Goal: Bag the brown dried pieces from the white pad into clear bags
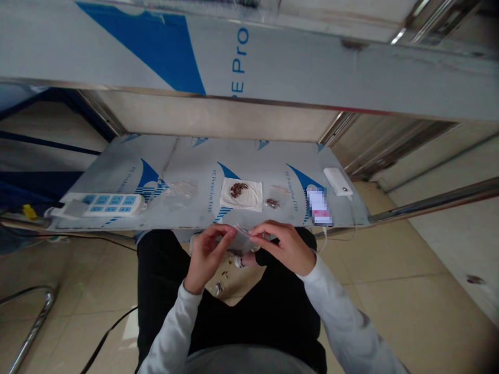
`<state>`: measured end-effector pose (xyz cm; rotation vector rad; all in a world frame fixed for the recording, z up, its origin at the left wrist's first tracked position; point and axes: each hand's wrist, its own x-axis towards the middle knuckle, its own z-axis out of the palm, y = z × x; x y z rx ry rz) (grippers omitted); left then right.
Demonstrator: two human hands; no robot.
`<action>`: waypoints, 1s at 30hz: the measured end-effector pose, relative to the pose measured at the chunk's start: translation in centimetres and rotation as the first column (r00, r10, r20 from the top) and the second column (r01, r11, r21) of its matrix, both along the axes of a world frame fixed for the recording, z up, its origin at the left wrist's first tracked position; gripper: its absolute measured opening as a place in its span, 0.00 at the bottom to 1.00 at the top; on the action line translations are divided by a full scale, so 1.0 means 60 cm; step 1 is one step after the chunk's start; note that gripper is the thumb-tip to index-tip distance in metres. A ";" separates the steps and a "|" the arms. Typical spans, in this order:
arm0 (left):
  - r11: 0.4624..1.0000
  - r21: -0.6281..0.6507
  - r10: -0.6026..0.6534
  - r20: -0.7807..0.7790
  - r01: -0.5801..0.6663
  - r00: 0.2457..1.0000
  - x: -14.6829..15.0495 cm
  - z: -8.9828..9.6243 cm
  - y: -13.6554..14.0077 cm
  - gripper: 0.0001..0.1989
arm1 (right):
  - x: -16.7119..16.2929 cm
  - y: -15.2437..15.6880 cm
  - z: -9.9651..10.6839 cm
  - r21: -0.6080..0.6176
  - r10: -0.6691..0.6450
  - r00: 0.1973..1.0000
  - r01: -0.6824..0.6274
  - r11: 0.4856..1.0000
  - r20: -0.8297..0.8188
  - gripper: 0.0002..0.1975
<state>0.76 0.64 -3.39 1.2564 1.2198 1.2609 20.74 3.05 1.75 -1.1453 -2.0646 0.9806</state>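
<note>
Past our grey shirt [249, 361], we pinch a clear bag [244, 242] with left hand [206, 254] and right hand [290, 246] by the tabletop's [187, 161] front edge, so slipping fingers [268, 229] may drop it.

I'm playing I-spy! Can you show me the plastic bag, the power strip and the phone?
Plastic bag [244, 241]: head view, on its see-through side.
Power strip [115, 202]: head view, on its blue socket face.
Phone [319, 205]: head view, on its blurred screen.

Workshop-like place, exact kind unclear: film-covered work surface [195, 163], power strip [115, 204], metal rail [429, 202], tiled floor [390, 252].
</note>
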 end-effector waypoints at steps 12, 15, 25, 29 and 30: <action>0.991 0.034 0.127 0.054 -0.129 0.990 0.016 0.009 -0.012 0.07 | -0.011 -0.007 -0.015 -0.085 -0.130 0.977 0.117 0.990 -0.166 0.20; 0.984 0.023 0.176 0.098 -0.179 0.980 0.023 0.010 -0.018 0.08 | -0.025 -0.013 -0.029 -0.262 -0.209 0.937 0.136 0.955 -0.278 0.16; 1.000 0.024 0.014 0.003 -0.014 1.000 0.006 0.008 -0.012 0.07 | -0.043 -0.019 -0.030 -0.279 -0.242 0.930 0.163 0.946 -0.276 0.10; 0.997 0.009 0.082 0.009 -0.082 0.997 0.008 0.002 -0.013 0.09 | -0.042 -0.027 -0.051 -0.436 -0.324 0.870 0.144 0.888 -0.372 0.13; 0.997 -0.001 0.077 0.013 -0.077 0.997 0.009 0.001 -0.013 0.09 | -0.041 -0.029 -0.055 -0.441 -0.338 0.862 0.153 0.884 -0.377 0.12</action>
